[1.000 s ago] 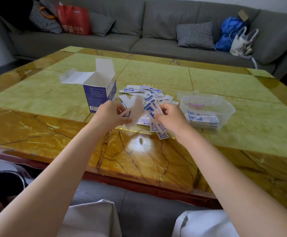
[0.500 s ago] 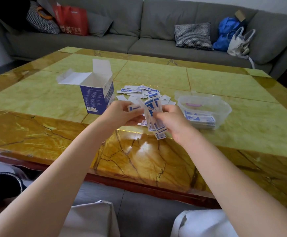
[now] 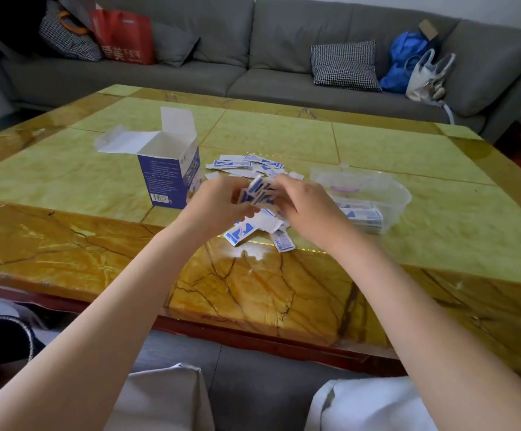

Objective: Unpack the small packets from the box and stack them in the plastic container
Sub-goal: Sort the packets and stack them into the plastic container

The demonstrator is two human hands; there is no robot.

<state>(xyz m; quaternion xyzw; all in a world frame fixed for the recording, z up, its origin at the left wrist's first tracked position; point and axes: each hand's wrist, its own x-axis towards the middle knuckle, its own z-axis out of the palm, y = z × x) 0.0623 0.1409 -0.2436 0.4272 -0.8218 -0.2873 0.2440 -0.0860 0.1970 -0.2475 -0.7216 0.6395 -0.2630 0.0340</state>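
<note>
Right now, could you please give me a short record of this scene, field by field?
left hand: left hand grips a fanned bunch of packets
right hand: right hand holds the same bunch
box: box upright, flaps open
container: plastic container holds a flat stack of packets
loose packets: loose packets scattered on the table between box and container

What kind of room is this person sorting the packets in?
Most likely a home living room. A long grey sofa with checked cushions runs behind a low, glossy marble-topped table, and shopping bags sit on the sofa.
</note>
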